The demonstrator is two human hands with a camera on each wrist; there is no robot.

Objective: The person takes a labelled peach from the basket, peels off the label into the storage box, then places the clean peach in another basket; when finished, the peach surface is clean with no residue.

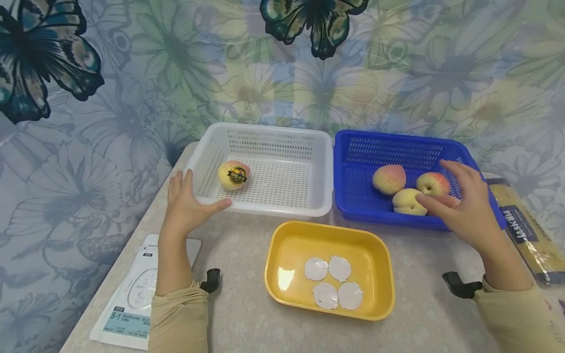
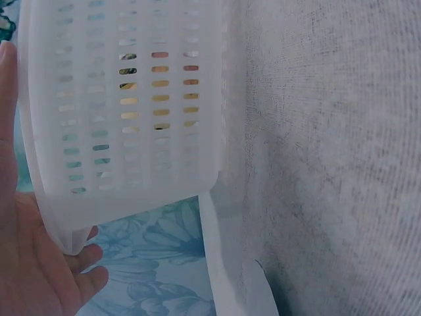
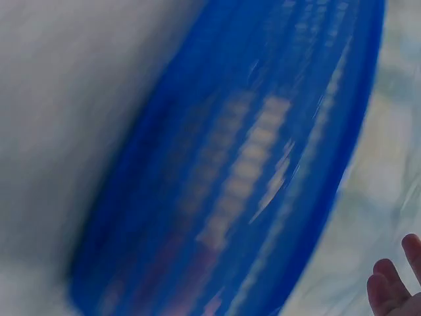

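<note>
My left hand [image 1: 187,203] rests open against the near left corner of the white basket [image 1: 282,208], thumb along its front rim; in the left wrist view the palm [image 2: 29,263] touches the basket wall [image 2: 125,118]. One peach with a dark sticker [image 1: 234,174] lies inside. My right hand [image 1: 459,203] hovers open over the blue basket [image 1: 353,201], fingers spread above three peaches [image 1: 389,179], [image 1: 433,184], [image 1: 408,202]. The right wrist view shows the blurred blue basket wall [image 3: 250,164] and fingertips [image 3: 395,283].
A yellow tray [image 1: 375,264] with several white round sticker backings [image 1: 333,282] stands at the front centre. A white sheet with labels [image 1: 132,299] lies at the left table edge. A yellow-brown package [image 1: 525,230] lies at the right. A floral backdrop hangs behind.
</note>
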